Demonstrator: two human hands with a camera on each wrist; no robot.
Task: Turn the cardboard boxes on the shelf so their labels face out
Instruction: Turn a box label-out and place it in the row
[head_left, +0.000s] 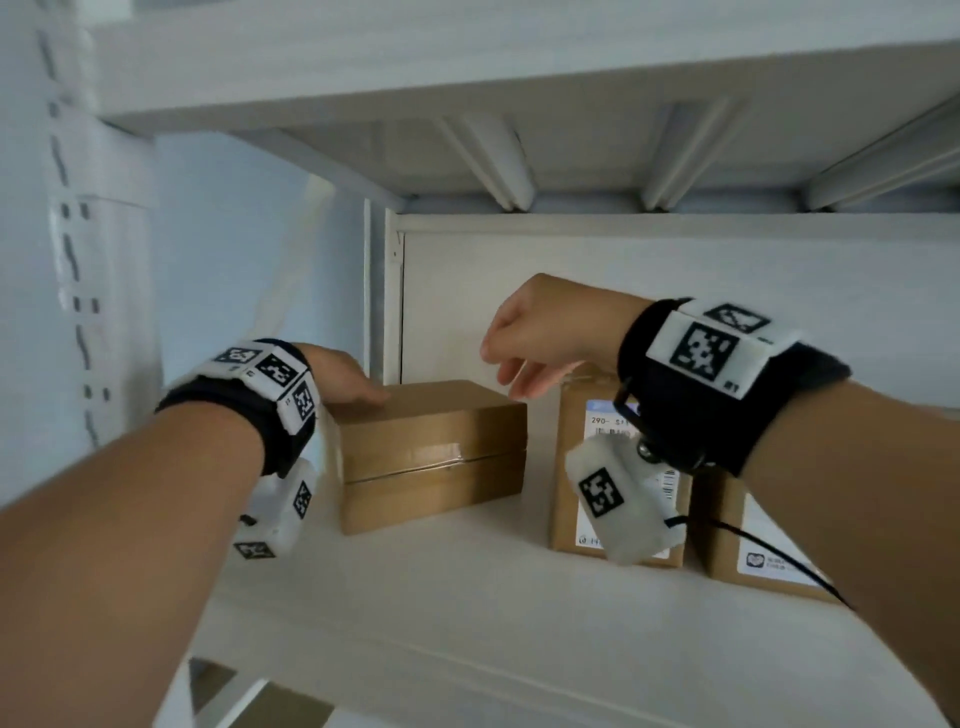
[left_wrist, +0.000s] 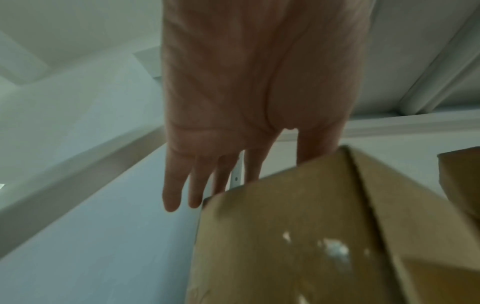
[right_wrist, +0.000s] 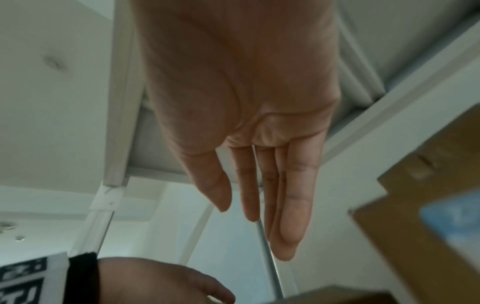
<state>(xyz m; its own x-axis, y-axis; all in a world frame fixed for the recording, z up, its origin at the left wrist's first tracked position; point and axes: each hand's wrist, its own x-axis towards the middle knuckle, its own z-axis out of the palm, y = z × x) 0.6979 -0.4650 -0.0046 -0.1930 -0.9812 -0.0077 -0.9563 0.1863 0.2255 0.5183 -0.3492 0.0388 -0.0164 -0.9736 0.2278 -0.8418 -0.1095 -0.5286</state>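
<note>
Item 1, upright post (head_left: 78, 270): white metal, punched with slots, running down the 9 o'clock edge of the head view, a pale blue wall (head_left: 228, 260) sitting just beside it.

Item 2, shelf (head_left: 467, 613): white board, filling the lower half of the head view; an upper shelf (head_left: 467, 67) with ribbed braces underneath is spanning the 12 o'clock side, and a white back panel (head_left: 675, 270) is closing the rear.

Item 3, left hand (head_left: 345, 376): fingers lying straight and slightly apart, reaching over the top left rear corner of the plain box; in the left wrist view the fingers (left_wrist: 171, 185) are hanging past the carton's far edge. Whether they are touching the cardboard cannot be told.

Item 4, plain box (head_left: 431, 452): brown cardboard, sitting flat at centre, taped seam facing out, no label showing on this side.

Item 5, right hand (head_left: 540, 332): hovering above the gap between the plain box and the labelled box, fingers relaxed and together, holding nothing.

Item 6, labelled box (head_left: 582, 467): standing upright toward 3 o'clock, white label facing out, partly hidden by the wrist camera.

Item 7, second labelled box (head_left: 748, 540): standing just beside item 6, further toward 3 o'clock, label facing out.
</note>
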